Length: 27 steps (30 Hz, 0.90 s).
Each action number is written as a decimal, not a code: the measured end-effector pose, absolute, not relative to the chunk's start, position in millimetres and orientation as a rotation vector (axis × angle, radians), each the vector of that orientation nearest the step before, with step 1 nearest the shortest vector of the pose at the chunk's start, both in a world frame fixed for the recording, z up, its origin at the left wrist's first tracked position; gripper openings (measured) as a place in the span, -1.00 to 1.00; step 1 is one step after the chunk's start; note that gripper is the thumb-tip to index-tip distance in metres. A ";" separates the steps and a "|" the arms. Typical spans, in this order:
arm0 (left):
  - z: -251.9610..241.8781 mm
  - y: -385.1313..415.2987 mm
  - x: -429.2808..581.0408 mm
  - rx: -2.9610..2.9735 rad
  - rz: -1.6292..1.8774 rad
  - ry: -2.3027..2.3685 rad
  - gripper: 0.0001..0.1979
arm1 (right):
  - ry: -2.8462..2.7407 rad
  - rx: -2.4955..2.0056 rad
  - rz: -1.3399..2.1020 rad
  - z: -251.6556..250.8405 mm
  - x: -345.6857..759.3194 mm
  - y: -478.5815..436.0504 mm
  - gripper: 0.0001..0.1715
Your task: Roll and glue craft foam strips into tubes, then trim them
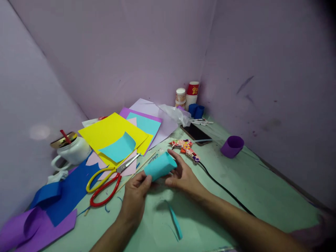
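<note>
White ceramic mug [72, 152] at the left edge has a gold lid with a red stick poking out; a purple paper cup [232, 146] stands open at the right. Mid-frame, just above the green tabletop [236, 196], is a teal paper tube [160, 166], rolled and slightly tapered. The left hand [135, 196] pinches its lower end, and the right hand [182, 175] has its fingers closed round the upper end.

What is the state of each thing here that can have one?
teal paper roll: rolled into a tube, held up at both ends.
left hand: grips the roll's near end.
right hand: fingers closed on its far end.
scissors: lying flat, untouched.
glue gun: lying on its side, cord attached.
phone: flat, screen dark.
purple paper ring: standing upright, top open.
paper cups: stacked.
</note>
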<state>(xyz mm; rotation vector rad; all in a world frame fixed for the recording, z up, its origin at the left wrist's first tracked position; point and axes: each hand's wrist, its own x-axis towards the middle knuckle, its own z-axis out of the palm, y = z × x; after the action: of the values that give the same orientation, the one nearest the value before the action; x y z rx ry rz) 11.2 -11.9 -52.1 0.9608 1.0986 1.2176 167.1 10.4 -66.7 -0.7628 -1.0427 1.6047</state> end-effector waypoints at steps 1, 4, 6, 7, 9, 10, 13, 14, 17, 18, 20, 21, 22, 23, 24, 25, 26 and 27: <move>-51.8 -10.3 10.1 0.926 1.201 1.066 -0.77 | -1.049 -0.683 1.640 -65.4 166.7 10.8 0.22; -51.9 -7.7 6.9 0.819 1.140 0.970 -0.76 | -1.119 -0.622 1.668 -63.3 166.3 11.6 0.12; -53.4 -8.0 6.3 0.761 1.077 0.929 -0.76 | -1.216 -0.675 1.601 -62.9 167.2 11.1 -0.02; -54.9 -8.6 6.6 0.739 1.031 0.921 -0.76 | -1.268 -0.705 1.563 -62.6 167.8 10.4 -0.05; -58.8 -10.2 8.1 0.723 0.935 0.925 -0.75 | -1.355 -0.752 1.508 -61.5 169.1 8.6 -0.10; -60.8 -11.0 8.9 0.731 0.893 0.939 -0.74 | -1.383 -0.766 1.502 -60.7 169.7 7.8 -0.15; -64.3 -13.7 10.0 0.803 0.837 1.003 -0.68 | -1.412 -0.802 1.468 -57.9 171.1 7.6 -0.38; -64.1 -14.7 9.8 0.829 0.841 1.022 -0.67 | -1.414 -0.823 1.430 -57.1 171.6 8.4 -0.42; -59.4 -18.0 9.9 1.100 0.939 1.149 -0.60 | -1.429 -0.912 1.298 -57.0 172.0 11.0 -0.41; -57.2 -18.9 11.0 1.256 0.955 1.230 -0.55 | -1.432 -0.945 1.286 -58.0 171.6 11.4 -0.37; -52.7 -20.2 15.2 1.565 0.905 1.410 -0.54 | -1.427 -1.003 1.303 -61.5 170.1 11.3 -0.29; -50.8 -20.2 18.1 1.672 0.848 1.482 -0.57 | -1.424 -1.022 1.313 -63.6 169.4 10.8 -0.26; -49.2 -19.8 21.2 1.726 0.793 1.525 -0.60 | -1.424 -1.038 1.314 -65.5 168.9 10.3 -0.23; -47.9 -18.9 24.1 1.754 0.760 1.541 -0.63 | -1.431 -1.048 1.309 -66.9 168.9 9.8 -0.21; -47.1 -17.6 26.5 1.768 0.746 1.537 -0.65 | -1.446 -1.057 1.301 -67.3 169.6 9.5 -0.21; -46.7 -16.1 28.4 1.771 0.747 1.520 -0.65 | -1.462 -1.064 1.300 -66.7 171.1 9.6 -0.20; -46.8 -14.6 29.6 1.766 0.749 1.500 -0.65 | -1.476 -1.063 1.307 -64.9 173.3 9.9 -0.18; -47.3 -13.3 30.2 1.757 0.751 1.490 -0.64 | -1.490 -1.051 1.315 -62.3 176.2 10.5 -0.16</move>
<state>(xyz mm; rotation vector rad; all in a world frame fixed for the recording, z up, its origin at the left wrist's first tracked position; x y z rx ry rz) 30.2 -13.3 -47.3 1.7573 1.4897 0.7513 176.2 10.5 -62.3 -1.0513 -1.4903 1.3153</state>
